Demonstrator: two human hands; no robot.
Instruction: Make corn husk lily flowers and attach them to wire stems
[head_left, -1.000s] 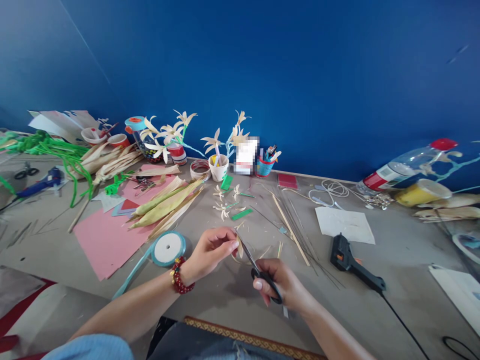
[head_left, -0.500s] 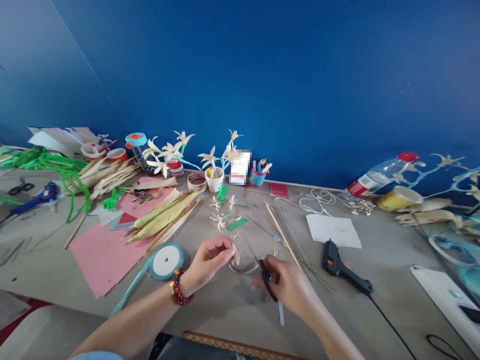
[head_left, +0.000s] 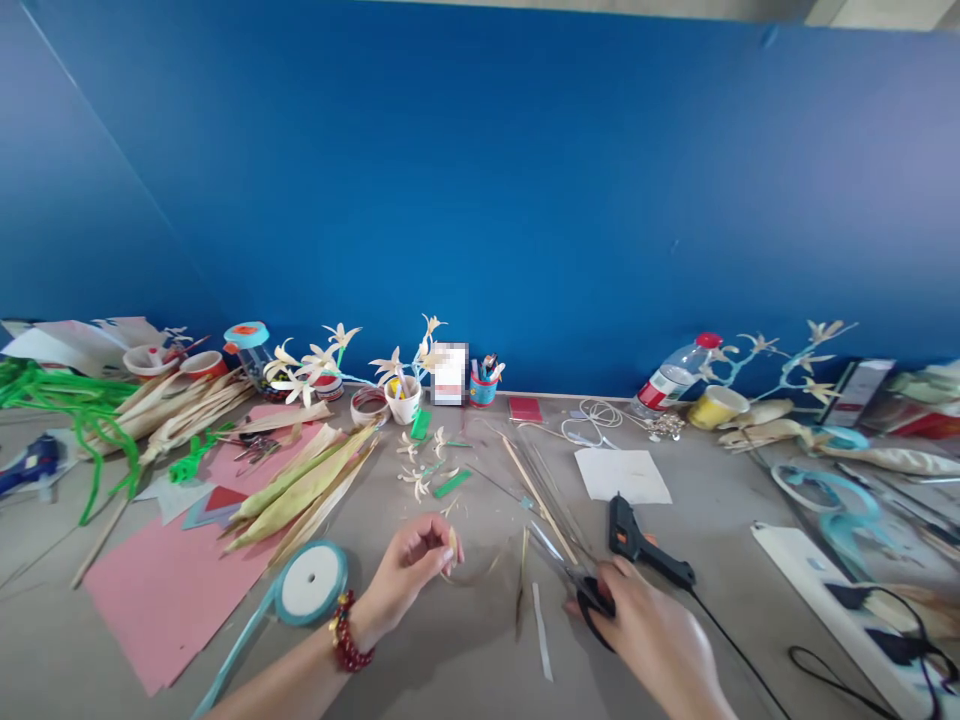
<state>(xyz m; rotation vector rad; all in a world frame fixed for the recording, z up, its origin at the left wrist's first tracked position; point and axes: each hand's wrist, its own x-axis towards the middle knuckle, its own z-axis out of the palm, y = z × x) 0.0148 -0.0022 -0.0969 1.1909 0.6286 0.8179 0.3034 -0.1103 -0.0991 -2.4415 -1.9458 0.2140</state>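
My left hand (head_left: 411, 568) pinches a small pale piece of corn husk (head_left: 453, 545) between thumb and fingertips. My right hand (head_left: 654, 622) is closed around the black handles of a pair of scissors (head_left: 594, 598), whose blades point up and left, low over the table. Between the two hands lie a narrow dry husk strip (head_left: 522, 585) and a white strip (head_left: 541, 635). Just beyond my left hand are several small husk flowers (head_left: 416, 484) and green strips (head_left: 451, 485).
Left of my left hand are a roll of blue ribbon (head_left: 330, 580), green-tinged corn husks (head_left: 289, 500) and pink paper (head_left: 157, 590). A black glue gun (head_left: 649, 550) lies by my right hand, a white power strip (head_left: 832, 600) farther right. Thin wires (head_left: 555, 490) lie ahead.
My right hand has moved right and away from my left hand with the scissors. My left hand keeps its pinch on the husk piece. The view has tilted up and turned right.
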